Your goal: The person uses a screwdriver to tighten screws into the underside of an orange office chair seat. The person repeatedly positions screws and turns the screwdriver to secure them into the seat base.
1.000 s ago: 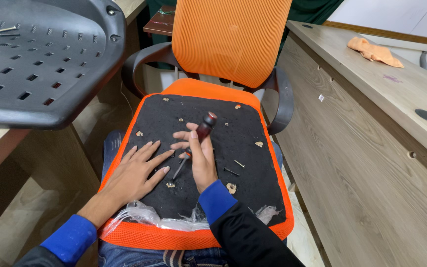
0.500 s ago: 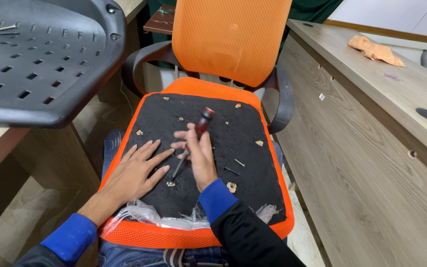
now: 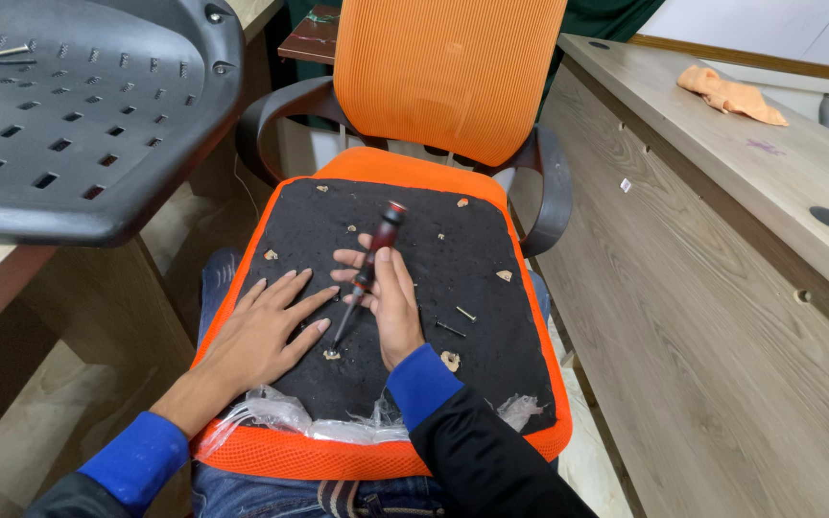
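We see wood-grain desks (image 3: 722, 288) flanking an orange mesh chair (image 3: 448, 67); left hand (image 3: 266, 331) flat, released, on fuzzy black seat panel (image 3: 414, 240); right hand (image 3: 390, 297) grasping screwdriver (image 3: 367, 269).

A chair base (image 3: 414, 288) lies on the person's lap, screws (image 3: 458, 321) scattered on its right part. A plastic shell (image 3: 79, 115) sits far left; a worktop (image 3: 750, 192) stands right, a cloth (image 3: 731, 94) at its far end.
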